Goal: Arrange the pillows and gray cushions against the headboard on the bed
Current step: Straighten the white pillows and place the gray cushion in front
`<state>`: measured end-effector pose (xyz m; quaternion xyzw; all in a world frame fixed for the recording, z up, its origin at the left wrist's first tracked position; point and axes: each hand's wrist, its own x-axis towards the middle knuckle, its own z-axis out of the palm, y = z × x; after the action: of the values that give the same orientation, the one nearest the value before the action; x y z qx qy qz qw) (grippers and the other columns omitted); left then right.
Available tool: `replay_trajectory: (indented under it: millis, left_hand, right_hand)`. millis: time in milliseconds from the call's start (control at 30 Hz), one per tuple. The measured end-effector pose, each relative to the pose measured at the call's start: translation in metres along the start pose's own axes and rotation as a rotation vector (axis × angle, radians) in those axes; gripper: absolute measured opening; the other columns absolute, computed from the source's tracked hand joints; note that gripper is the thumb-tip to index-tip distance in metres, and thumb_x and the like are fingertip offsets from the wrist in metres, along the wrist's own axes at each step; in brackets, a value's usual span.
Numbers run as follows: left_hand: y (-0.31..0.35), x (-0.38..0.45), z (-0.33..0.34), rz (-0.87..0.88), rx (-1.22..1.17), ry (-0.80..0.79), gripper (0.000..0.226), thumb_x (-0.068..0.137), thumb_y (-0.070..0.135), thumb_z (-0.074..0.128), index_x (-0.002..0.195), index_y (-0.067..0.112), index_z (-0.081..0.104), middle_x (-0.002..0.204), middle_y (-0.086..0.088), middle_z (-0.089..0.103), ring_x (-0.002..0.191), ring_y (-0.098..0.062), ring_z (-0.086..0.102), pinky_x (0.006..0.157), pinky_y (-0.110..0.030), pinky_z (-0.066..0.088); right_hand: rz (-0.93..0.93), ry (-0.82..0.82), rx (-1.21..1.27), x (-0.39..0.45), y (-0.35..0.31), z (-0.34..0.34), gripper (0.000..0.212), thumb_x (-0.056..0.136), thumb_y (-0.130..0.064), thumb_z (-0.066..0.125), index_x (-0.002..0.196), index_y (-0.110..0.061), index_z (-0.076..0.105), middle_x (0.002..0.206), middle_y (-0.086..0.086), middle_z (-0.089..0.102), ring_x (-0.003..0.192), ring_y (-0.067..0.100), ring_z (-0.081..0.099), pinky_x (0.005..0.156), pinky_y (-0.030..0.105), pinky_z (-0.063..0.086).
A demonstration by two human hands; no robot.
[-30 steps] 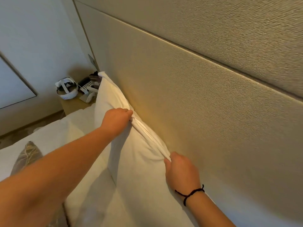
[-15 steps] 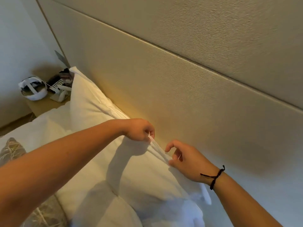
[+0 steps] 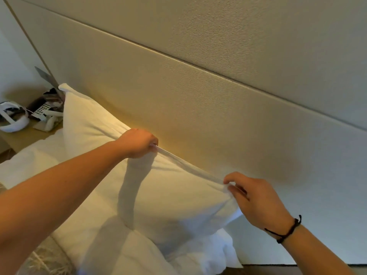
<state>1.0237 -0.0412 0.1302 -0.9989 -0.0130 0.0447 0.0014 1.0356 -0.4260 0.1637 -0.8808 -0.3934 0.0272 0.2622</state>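
Pillows first: at far left we see a wooden bedside table (image 3: 23, 136) holding a white looped headset (image 3: 14, 121) and a telephone (image 3: 44, 113), its keypad too blurred for us to read. At the bottom left corner a gray patterned cushion (image 3: 46, 259) pokes in, mostly cut off by the frame edge and our forearm. Beside it, a large white fabric pillow (image 3: 162, 199) leans against the beige textured headboard (image 3: 198, 108), its top edge stretched taut between our hands. Our left hand (image 3: 139, 142) is fisted around that seam, fingertips hidden underneath. A second white pillow (image 3: 85, 116) stands behind, its lower part covered by the front one and our arm. Farther right, our right hand (image 3: 256, 201), with a black cord bracelet (image 3: 286, 231) on the wrist, pinches the front pillow's corner between thumb and fingers. Crumpled white bedding (image 3: 206, 255) bunches below; we cannot tell what it is.
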Motion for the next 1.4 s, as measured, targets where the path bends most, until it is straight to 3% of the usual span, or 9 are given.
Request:
replay_trajectory:
  millis: [167, 267, 433, 600, 700, 833, 1100, 1300, 1400]
  left_hand:
    - [0.01, 0.005, 0.011, -0.088, -0.012, 0.276, 0.019, 0.097, 0.03, 0.053, 0.099, 0.02, 0.069, 0.092, -0.003, 0.067, 0.087, -0.026, 0.062, 0.063, -0.032, 0.046]
    - [0.014, 0.007, 0.019, -0.088, -0.029, 0.239, 0.019, 0.097, 0.027, 0.053, 0.101, 0.02, 0.07, 0.095, -0.002, 0.067, 0.09, -0.024, 0.06, 0.067, -0.032, 0.046]
    - [-0.032, -0.002, 0.02, -0.079, 0.198, 0.176, 0.022, 0.096, 0.024, 0.053, 0.114, 0.027, 0.066, 0.107, 0.004, 0.067, 0.103, -0.02, 0.055, 0.075, -0.029, 0.037]
    - [-0.061, -0.004, 0.016, -0.162, 0.142, 0.21, 0.023, 0.097, 0.021, 0.054, 0.115, 0.028, 0.066, 0.108, 0.003, 0.069, 0.102, -0.02, 0.055, 0.08, -0.032, 0.047]
    - [-0.06, -0.002, 0.013, -0.147, 0.007, 0.24, 0.022, 0.096, 0.02, 0.056, 0.113, 0.027, 0.069, 0.105, -0.001, 0.069, 0.097, -0.02, 0.058, 0.077, -0.035, 0.055]
    - [-0.069, -0.007, 0.018, -0.136, -0.071, 0.27, 0.018, 0.095, 0.023, 0.06, 0.111, 0.026, 0.068, 0.103, -0.002, 0.068, 0.09, -0.018, 0.06, 0.075, -0.03, 0.054]
    - [-0.144, 0.009, 0.021, 0.072, 0.286, 0.076, 0.021, 0.093, 0.031, 0.061, 0.113, 0.027, 0.066, 0.108, 0.003, 0.066, 0.1, -0.019, 0.056, 0.08, -0.031, 0.04]
    - [-0.231, 0.02, 0.008, -0.204, 0.432, 0.026, 0.025, 0.098, 0.038, 0.049, 0.11, 0.03, 0.069, 0.107, 0.005, 0.061, 0.105, -0.021, 0.05, 0.078, -0.034, 0.033]
    - [-0.268, 0.026, 0.0, -0.401, 0.418, 0.046, 0.028, 0.101, 0.032, 0.045, 0.113, 0.021, 0.068, 0.112, -0.005, 0.055, 0.104, -0.028, 0.051, 0.076, -0.039, 0.043]
  right_hand:
    - [0.048, -0.071, -0.4, 0.004, 0.003, 0.012, 0.024, 0.09, -0.007, 0.052, 0.099, -0.023, 0.067, 0.074, 0.001, 0.064, 0.06, 0.023, 0.055, 0.055, 0.032, 0.048]
    - [0.145, -0.317, -0.62, 0.004, 0.007, 0.026, 0.029, 0.094, -0.011, 0.039, 0.107, -0.025, 0.06, 0.09, 0.0, 0.064, 0.069, 0.022, 0.051, 0.062, 0.028, 0.042]
    - [0.247, -0.474, -0.689, 0.007, 0.002, 0.037, 0.025, 0.093, -0.008, 0.041, 0.101, -0.026, 0.057, 0.072, -0.005, 0.043, 0.067, 0.019, 0.045, 0.053, 0.025, 0.032]
    - [0.08, -0.236, -0.609, 0.051, -0.046, 0.054, 0.012, 0.076, -0.02, 0.072, 0.069, -0.022, 0.063, 0.073, 0.0, 0.06, 0.059, 0.022, 0.055, 0.051, 0.028, 0.034]
    - [-0.045, -0.143, -0.374, 0.111, -0.075, 0.087, 0.016, 0.093, -0.032, 0.055, 0.095, -0.02, 0.065, 0.096, 0.002, 0.06, 0.087, 0.026, 0.058, 0.071, 0.037, 0.047]
    - [-0.074, -0.154, -0.163, 0.193, -0.107, 0.141, 0.023, 0.095, -0.018, 0.046, 0.114, -0.02, 0.059, 0.112, 0.004, 0.055, 0.103, 0.028, 0.053, 0.085, 0.037, 0.043]
    - [-0.057, -0.158, -0.048, 0.263, -0.124, 0.195, 0.029, 0.09, -0.003, 0.045, 0.109, -0.019, 0.061, 0.103, 0.004, 0.061, 0.089, 0.028, 0.059, 0.065, 0.034, 0.043]
    - [-0.144, -0.121, -0.054, 0.283, -0.127, 0.199, 0.027, 0.089, 0.003, 0.044, 0.102, -0.015, 0.06, 0.099, 0.003, 0.06, 0.083, 0.026, 0.057, 0.065, 0.033, 0.046]
    - [-0.201, -0.037, -0.098, 0.283, -0.127, 0.194, 0.033, 0.065, 0.015, 0.051, 0.069, -0.017, 0.049, 0.071, 0.001, 0.047, 0.06, 0.02, 0.039, 0.043, 0.024, 0.018]
